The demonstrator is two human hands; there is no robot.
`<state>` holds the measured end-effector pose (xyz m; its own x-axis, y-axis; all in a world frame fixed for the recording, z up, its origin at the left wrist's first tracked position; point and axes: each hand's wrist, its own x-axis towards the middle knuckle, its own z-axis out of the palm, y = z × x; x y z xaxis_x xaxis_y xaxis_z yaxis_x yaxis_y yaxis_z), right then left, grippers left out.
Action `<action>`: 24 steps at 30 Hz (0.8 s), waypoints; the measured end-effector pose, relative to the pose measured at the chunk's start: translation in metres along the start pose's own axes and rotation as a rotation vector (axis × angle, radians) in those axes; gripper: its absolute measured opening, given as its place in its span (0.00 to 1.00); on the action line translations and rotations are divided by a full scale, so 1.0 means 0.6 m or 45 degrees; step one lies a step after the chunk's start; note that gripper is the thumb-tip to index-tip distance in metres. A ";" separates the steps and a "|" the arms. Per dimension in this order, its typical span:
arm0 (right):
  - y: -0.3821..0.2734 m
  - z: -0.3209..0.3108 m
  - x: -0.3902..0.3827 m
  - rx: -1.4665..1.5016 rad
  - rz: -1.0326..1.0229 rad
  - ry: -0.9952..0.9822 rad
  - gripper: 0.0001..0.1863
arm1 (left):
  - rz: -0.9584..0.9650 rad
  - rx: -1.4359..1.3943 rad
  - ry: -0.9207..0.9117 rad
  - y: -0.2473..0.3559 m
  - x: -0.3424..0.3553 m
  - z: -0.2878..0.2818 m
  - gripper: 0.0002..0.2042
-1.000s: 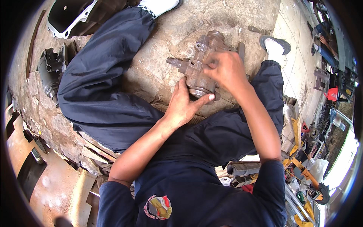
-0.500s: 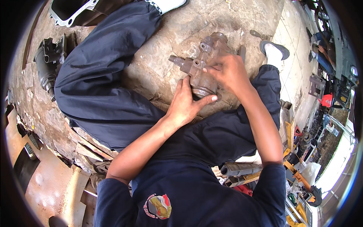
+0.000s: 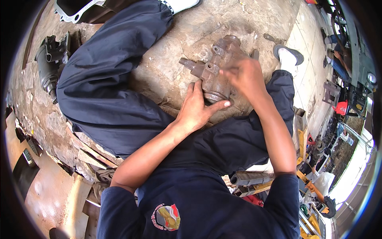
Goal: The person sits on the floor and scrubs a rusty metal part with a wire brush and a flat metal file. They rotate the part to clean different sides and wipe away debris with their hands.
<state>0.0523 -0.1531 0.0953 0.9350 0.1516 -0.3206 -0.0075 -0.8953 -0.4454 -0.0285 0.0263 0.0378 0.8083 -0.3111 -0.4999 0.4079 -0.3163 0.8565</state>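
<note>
Housing (image 3: 218, 83): brown, dull, grimy metal; stout cylinder with bolt-hole bosses and a smoother, shinier ring at the near end. Lies on the rough, stained stone floor (image 3: 159, 65), in front of the person, between the legs. Stub shaft (image 3: 188, 64): narrow, stepped.

Left hand (image 3: 193, 108): fingers and thumb part-spread, gripping the near end from either side. Right hand (image 3: 247, 76): motion-blurred, fingers curled over the housing's right side; cannot tell whether it has hold of anything. It hides part of that side. Dark bar (image 3: 255, 55) beyond, partly covered. Far-left casing (image 3: 77, 15) cut off by the view's edge.

Orientation: long axis near to far, far end leaning right; shaft points left, slightly far.
</note>
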 end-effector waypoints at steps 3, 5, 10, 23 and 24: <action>0.018 0.020 -0.010 -0.022 -0.065 0.109 0.08 | -0.013 -0.010 -0.030 0.002 0.001 -0.002 0.59; 0.008 0.023 -0.035 0.216 -0.163 -0.006 0.08 | -0.020 0.011 0.002 -0.004 0.003 -0.004 0.58; 0.025 0.034 0.001 0.145 0.137 0.232 0.10 | 0.044 0.009 0.010 -0.009 0.004 0.003 0.58; 0.033 0.055 -0.022 0.081 -0.038 0.316 0.10 | 0.005 0.025 -0.036 -0.010 0.004 0.003 0.61; 0.028 0.056 -0.032 0.132 -0.041 0.265 0.11 | -0.002 0.019 -0.039 -0.010 0.004 0.002 0.61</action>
<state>0.0226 -0.1571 0.0656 0.9882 0.0801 -0.1308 -0.0031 -0.8422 -0.5392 -0.0297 0.0264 0.0316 0.7939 -0.3380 -0.5055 0.4030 -0.3299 0.8536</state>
